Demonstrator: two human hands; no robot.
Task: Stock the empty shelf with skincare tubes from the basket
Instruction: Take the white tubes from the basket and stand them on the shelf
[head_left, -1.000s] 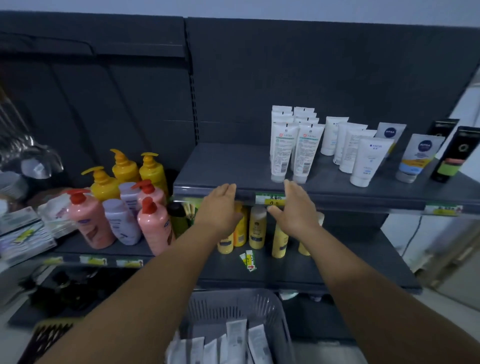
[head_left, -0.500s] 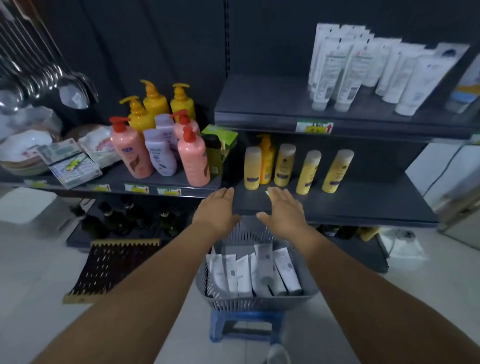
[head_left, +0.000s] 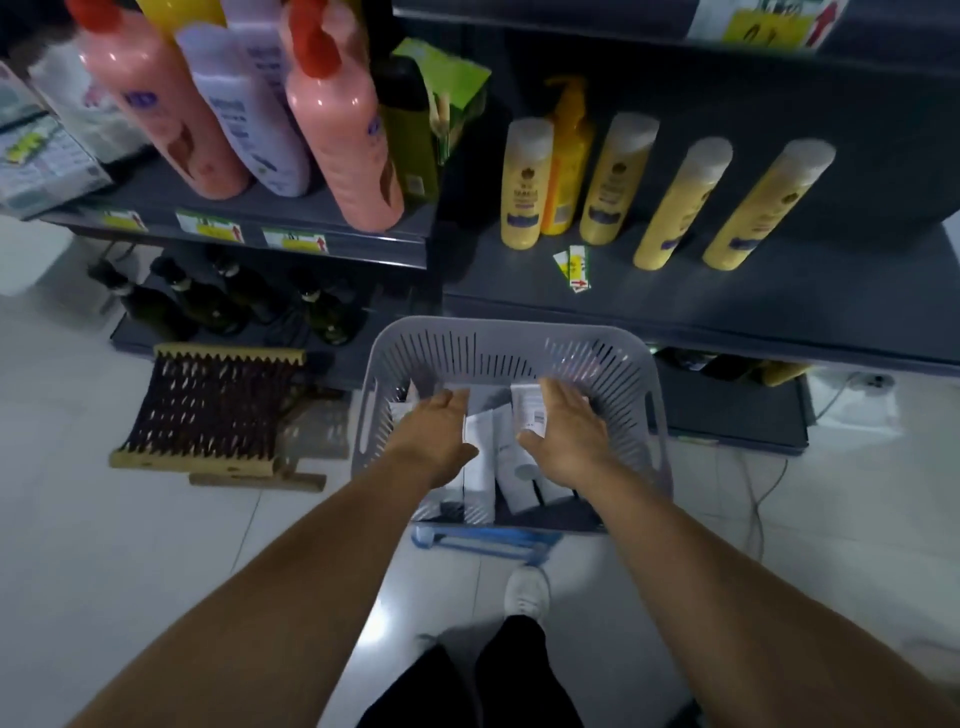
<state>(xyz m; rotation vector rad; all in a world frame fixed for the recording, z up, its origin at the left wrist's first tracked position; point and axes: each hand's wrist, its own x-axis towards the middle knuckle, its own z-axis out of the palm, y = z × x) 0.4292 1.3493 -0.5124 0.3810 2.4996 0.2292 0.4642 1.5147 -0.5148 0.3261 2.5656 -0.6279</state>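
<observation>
Both hands reach palm-down into a grey plastic basket (head_left: 613, 374), a rounded-rectangle tub with slotted walls and a smooth rim. The left hand (head_left: 434, 434) has its fingers straight and together, lying over the skincare tubes (head_left: 480, 457); the right hand (head_left: 563, 428) is likewise flat with the thumb spread, its fingers laid on 1 white tube bearing a barcode. Neither hand curls round anything.

The tubes are flat, smooth, white and pale grey, packed side by side beneath and between the 2 hands. Their long axes run from the wrists toward the fingertips, roughly front to back in the basket; 1 round cap shows near the right wrist, pointing back toward the person. The hands cover much of the tubes, so their count cannot be told.

Under the basket, behind the wrists, a blue stool (head_left: 483, 540) shows only its edge. Beyond the fingertips sits a dark metal shelf (head_left: 727, 306) with 4 matte yellow cylindrical bottles (head_left: 524, 182) and 1 orange pump bottle. Beyond and left of the left hand stand glossy pink and lilac bottles (head_left: 343, 130), cut off at the top. Motion blur softens all labels.
</observation>
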